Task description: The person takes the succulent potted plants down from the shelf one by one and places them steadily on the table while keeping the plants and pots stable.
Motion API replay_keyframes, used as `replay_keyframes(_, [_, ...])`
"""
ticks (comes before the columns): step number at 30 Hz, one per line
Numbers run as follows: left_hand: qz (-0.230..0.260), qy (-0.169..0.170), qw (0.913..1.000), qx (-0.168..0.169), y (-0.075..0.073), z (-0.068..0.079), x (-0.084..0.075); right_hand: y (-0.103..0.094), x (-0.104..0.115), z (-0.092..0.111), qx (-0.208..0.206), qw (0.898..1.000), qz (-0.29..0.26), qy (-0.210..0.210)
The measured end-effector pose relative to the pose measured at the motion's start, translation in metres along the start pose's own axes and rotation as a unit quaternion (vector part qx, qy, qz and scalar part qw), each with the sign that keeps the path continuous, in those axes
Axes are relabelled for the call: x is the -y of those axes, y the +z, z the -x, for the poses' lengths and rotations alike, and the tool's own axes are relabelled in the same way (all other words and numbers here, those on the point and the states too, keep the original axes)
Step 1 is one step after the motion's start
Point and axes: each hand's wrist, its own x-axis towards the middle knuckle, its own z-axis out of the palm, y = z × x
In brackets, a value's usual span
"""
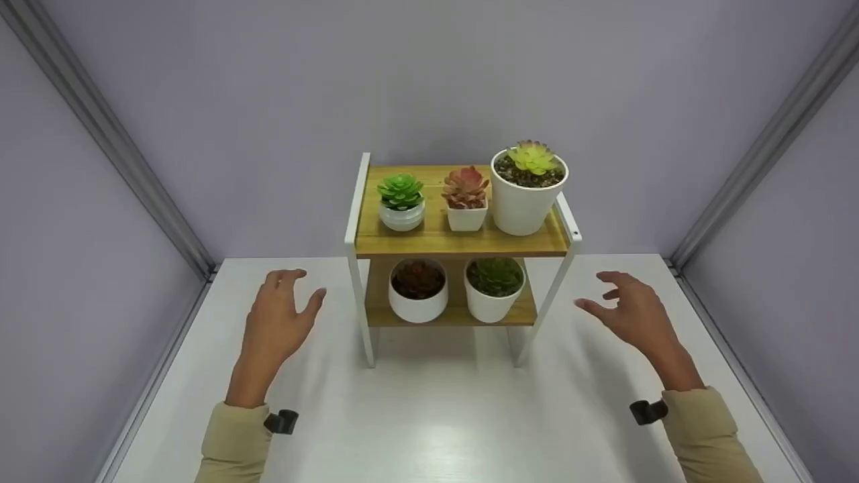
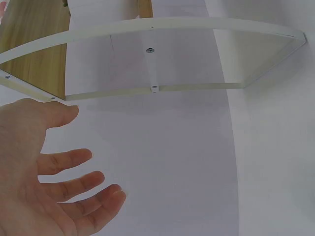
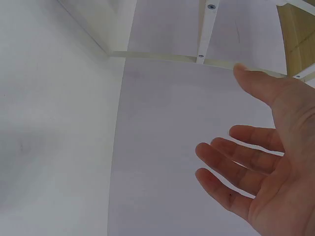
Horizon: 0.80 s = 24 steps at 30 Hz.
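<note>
A two-tier wooden shelf (image 1: 429, 243) with white metal side frames stands between my hands. My left hand (image 1: 275, 322) hovers to its left, fingers relaxed and holding nothing; the left wrist view shows the side frame (image 2: 197, 23) beyond the thumb. To the right of the shelf, my right hand (image 1: 636, 315) is likewise empty, with loosely bent fingers. On the top tier sit a green succulent (image 1: 400, 191), a reddish succulent (image 1: 465, 188) and a yellow-green succulent (image 1: 532, 158) in a taller white pot (image 1: 523, 208). The lower tier carries a dark red plant (image 1: 418, 278) and a dark green plant (image 1: 496, 275), both in white pots.
The shelf stands on a white table (image 1: 429, 416), close to a pale grey back wall (image 1: 429, 80). Side walls with grey metal corner posts (image 1: 127, 147) enclose the table on the left and right.
</note>
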Motion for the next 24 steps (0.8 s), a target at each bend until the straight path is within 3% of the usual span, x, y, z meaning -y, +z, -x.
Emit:
replay_keyframes(8, [0.048,0.001,0.9986,-0.022,-0.006,0.006,-0.013,-0.003,0.008,0.003,0.001,0.999,-0.039,-0.026])
replay_keyframes(18, [0.104,0.021,0.9899,-0.094,-0.016,0.009,-0.036,-0.009,0.020,0.006,0.009,0.998,-0.046,-0.042])
replay_keyframes(24, [0.142,0.017,0.9847,-0.100,-0.020,0.014,-0.048,-0.013,0.024,0.011,0.015,0.998,-0.053,-0.035])
